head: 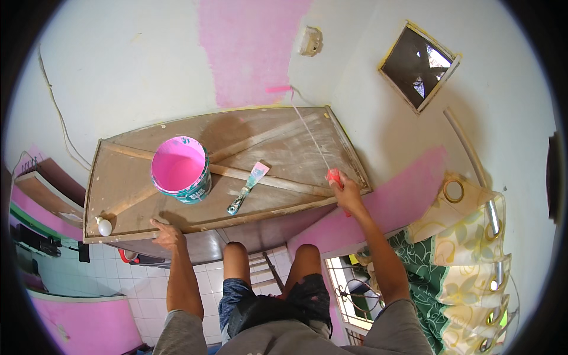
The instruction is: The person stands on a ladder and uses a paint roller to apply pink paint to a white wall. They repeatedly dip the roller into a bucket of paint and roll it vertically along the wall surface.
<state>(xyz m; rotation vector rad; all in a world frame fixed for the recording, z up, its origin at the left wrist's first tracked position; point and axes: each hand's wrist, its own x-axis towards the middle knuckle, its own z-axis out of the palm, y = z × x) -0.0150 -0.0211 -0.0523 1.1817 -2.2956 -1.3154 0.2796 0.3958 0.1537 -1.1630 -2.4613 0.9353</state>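
Note:
My right hand (348, 194) grips the red handle of a paint roller (309, 128). Its thin rod reaches toward the wall, where the pink roller sleeve (278, 89) lies against the lower right part of a pink painted strip (253, 49). My left hand (168, 235) rests on the near edge of a wooden board top (275, 146), thumb and fingers apart, holding nothing. Upon that top stands a teal bucket (199, 188) with pink paint (179, 171) inside. A paint-smeared putty knife (248, 188) lies to the right of the bucket.
A white light bulb (104, 226) lies at the board's left corner. On the wall are a beige electrical box (311, 41) and a diamond-shaped vent opening (419, 66). Patterned curtains (466, 248) hang from a rod at right. Ladder rungs (262, 271) show below, above a tiled floor (151, 288).

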